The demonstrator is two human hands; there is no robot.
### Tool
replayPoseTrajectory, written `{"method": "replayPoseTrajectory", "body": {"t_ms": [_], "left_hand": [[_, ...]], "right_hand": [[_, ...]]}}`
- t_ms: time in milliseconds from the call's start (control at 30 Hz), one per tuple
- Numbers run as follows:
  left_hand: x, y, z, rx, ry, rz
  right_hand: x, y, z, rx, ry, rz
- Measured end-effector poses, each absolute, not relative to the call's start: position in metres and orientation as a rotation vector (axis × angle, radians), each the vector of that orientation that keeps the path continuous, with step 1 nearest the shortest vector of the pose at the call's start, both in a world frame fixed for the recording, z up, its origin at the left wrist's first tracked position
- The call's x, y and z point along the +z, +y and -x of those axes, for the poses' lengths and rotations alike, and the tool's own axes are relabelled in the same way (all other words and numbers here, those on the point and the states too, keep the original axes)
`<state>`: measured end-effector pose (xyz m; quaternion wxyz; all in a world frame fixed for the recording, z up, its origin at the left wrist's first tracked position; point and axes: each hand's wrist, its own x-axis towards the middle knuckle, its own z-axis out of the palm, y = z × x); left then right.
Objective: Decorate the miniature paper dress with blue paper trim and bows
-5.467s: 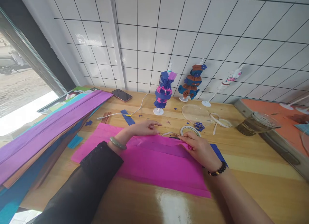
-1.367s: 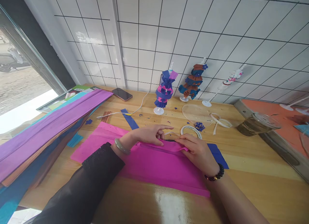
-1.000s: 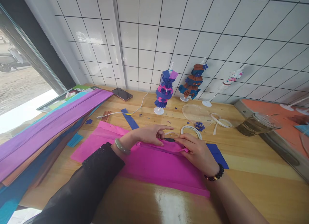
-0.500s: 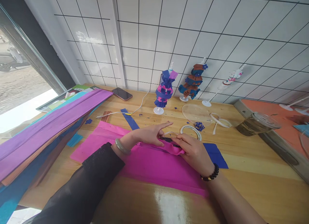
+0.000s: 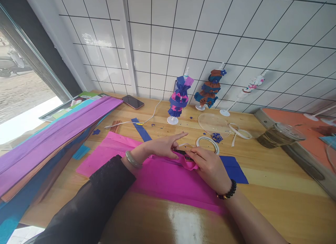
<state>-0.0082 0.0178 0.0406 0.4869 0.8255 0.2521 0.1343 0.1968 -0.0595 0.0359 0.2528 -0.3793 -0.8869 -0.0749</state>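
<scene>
A large pink sheet of crepe paper (image 5: 168,181) lies across the table under both hands. My left hand (image 5: 164,146) rests at its upper edge, index finger stretched out, the other fingers curled and the thumb on the pink paper. My right hand (image 5: 210,167) is closed, its thumb and fingers pinching a curling pink strip (image 5: 189,164) along that edge. Between the hands sits a slim black tool (image 5: 181,152), perhaps scissors, partly covered by my right fingers. A roll of white tape (image 5: 207,138) lies just beyond my right hand, and a blue piece of paper (image 5: 233,169) is beside it.
Behind stand a blue-and-pink dressed figure (image 5: 179,98), a brown-and-teal one (image 5: 210,88) and a floral one (image 5: 253,86). Coloured paper sheets (image 5: 60,132) and a phone (image 5: 133,102) lie at left. A lidded cup (image 5: 279,135) stands at right; a white cable (image 5: 131,123) crosses the table.
My right hand has shifted slightly left, closer to my left hand, and covers part of the black tool. The pink strip bows out more between the hands. My left hand stays in place.
</scene>
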Motion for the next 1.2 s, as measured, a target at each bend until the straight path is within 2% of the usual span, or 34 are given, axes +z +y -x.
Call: {"method": "replayPoseTrajectory", "body": {"t_ms": [700, 1200], "left_hand": [[0.04, 0.019, 0.009, 0.298, 0.595, -1.971], [0.034, 0.035, 0.025, 0.342, 0.666, -1.876]], "right_hand": [[0.035, -0.059, -0.2, -0.174, -2.442, 1.034], [0.033, -0.044, -0.244, -0.153, -2.323, 1.246]]}}
